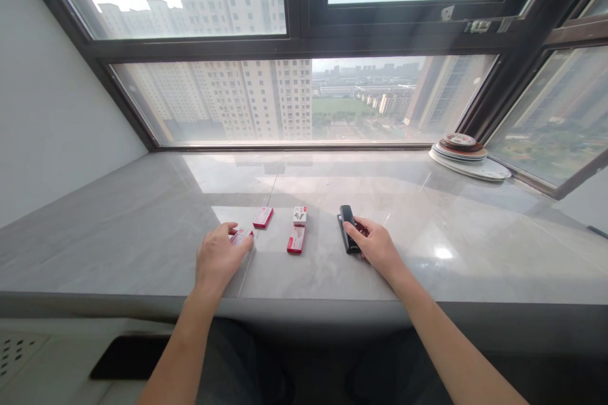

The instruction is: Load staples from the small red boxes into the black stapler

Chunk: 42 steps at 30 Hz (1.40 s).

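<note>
My left hand (221, 256) is closed around a small red-and-white staple box (241, 236), thumb on its near right side and fingers at its far left. A black stapler (350, 229) stands lengthwise on the sill, and my right hand (375, 243) grips it from the right with the thumb across its top. Between my hands lie similar boxes: a red-and-white box (263, 217) just beyond my left hand, and another flat box (296, 240) in the middle. A white box with a dark picture (299, 215) sits at the far end of that middle box.
The grey marbled sill (190, 272) ends at a front edge close to my body. A stack of plates (460, 147) stands in the far right corner by the window. Dark window frames (299, 47) border the back, and a white wall (61, 101) closes the left side.
</note>
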{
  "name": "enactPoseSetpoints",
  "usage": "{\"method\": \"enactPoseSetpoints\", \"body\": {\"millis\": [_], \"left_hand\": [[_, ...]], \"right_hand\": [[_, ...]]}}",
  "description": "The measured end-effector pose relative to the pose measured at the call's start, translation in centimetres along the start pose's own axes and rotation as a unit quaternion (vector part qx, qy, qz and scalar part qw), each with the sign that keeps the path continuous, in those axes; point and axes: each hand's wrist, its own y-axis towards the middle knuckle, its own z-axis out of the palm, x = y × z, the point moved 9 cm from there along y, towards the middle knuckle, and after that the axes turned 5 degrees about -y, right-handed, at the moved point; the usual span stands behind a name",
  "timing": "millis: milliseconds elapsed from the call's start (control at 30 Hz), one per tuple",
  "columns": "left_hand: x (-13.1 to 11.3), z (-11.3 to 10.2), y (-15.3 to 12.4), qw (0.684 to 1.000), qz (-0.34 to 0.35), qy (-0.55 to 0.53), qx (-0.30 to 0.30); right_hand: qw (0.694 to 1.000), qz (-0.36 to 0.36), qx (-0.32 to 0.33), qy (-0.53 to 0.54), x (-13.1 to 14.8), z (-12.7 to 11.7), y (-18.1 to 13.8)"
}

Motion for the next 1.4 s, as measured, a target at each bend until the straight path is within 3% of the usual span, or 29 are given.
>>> {"method": "enactPoseSetpoints", "body": {"millis": [133,233,333,433,533,600,767,1000,1133,1267,1400], "left_hand": [[-5.3,0.2,-2.9,0.996,0.074,-0.004,-0.048],[-10.6,2.9,-4.6,0.986,0.149,-0.065,0.024],[-13.2,5.2,-4.8,0.980,0.171,-0.070,0.070],[-13.0,6.3,-4.0,0.983,0.167,-0.031,0.074],[-11.8,5.9,-3.6,0.988,0.140,-0.024,0.061],[-11.7,5.7,-4.1,0.985,0.142,-0.046,0.090],[-14.5,5.4,-7.2,0.939,0.249,-0.128,0.198],[-15.7,4.9,-8.3,0.913,0.299,-0.135,0.243],[-15.2,5.0,-8.1,0.911,0.307,-0.128,0.243],[-14.9,5.2,-7.7,0.913,0.301,-0.134,0.239],[-14.4,5.4,-7.5,0.918,0.287,-0.132,0.239]], "right_hand": [[1.000,-0.007,-0.015,-0.005,-0.4,-0.1,0.3],[1.000,-0.007,-0.021,0.002,-0.9,-0.1,0.6],[1.000,0.001,-0.022,0.021,-1.2,0.1,0.7],[0.999,-0.001,-0.026,0.038,-1.1,0.0,0.5],[0.998,-0.022,-0.032,0.040,-0.3,-0.4,0.1],[0.998,-0.046,-0.032,0.028,0.7,-0.7,-0.3],[0.991,-0.129,-0.011,-0.034,4.3,-0.6,-1.0],[0.980,-0.180,0.079,-0.034,7.9,2.7,-1.0],[0.976,-0.184,0.038,-0.107,9.1,4.9,-1.0],[0.971,-0.107,-0.035,-0.210,9.1,5.8,-0.5],[0.984,-0.079,-0.080,-0.136,9.1,4.0,0.0]]}}
